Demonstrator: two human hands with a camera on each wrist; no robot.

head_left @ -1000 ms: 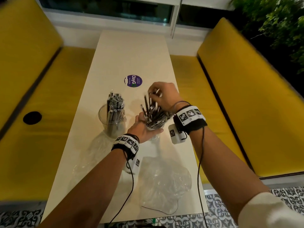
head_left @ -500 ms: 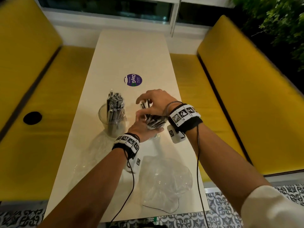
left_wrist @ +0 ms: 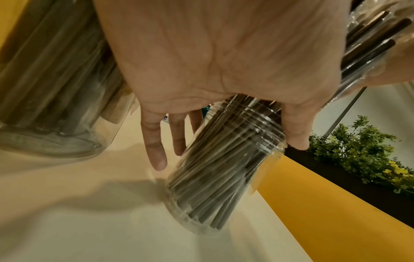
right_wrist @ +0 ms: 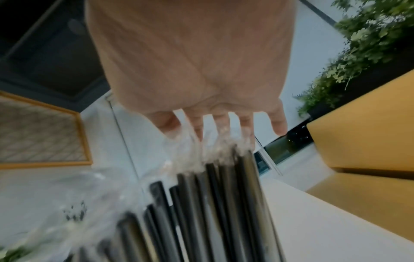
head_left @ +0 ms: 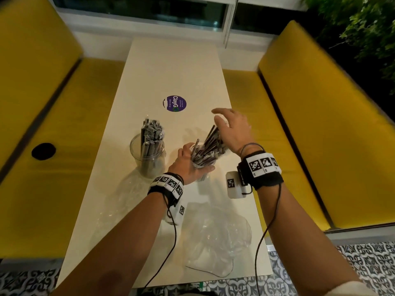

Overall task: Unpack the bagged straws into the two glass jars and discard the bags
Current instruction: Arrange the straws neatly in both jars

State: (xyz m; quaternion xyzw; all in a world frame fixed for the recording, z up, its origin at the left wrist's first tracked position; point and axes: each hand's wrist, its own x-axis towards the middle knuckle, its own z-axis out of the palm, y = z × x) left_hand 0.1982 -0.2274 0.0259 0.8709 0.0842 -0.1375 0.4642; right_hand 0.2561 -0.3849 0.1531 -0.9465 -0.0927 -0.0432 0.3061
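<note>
Two clear glass jars stand mid-table. The left jar [head_left: 147, 154] is upright and packed with dark wrapped straws. My left hand [head_left: 190, 165] grips the right jar [left_wrist: 226, 168] by its threaded neck, thumb on one side and fingers [left_wrist: 154, 152] on the other; the jar is tilted on its base. Its dark straws [head_left: 210, 144] fan out and lean to the right. My right hand [head_left: 228, 124] is open with fingers spread, its palm side against the straw tops [right_wrist: 215, 200]. Two empty clear bags lie near me, one [head_left: 215, 233] at the table's front right, another [head_left: 119, 201] at the left.
The white table [head_left: 171, 67] carries a purple round sticker [head_left: 175, 103] beyond the jars. Yellow benches [head_left: 320, 116] flank it on both sides. A window sits at the far end and green plants [head_left: 367, 28] at the back right. Wrist cables hang over the front bag.
My right hand has uncurled from on top of the straws and swung out to the right. The straws now lean right instead of standing bunched. My left hand stays on the jar.
</note>
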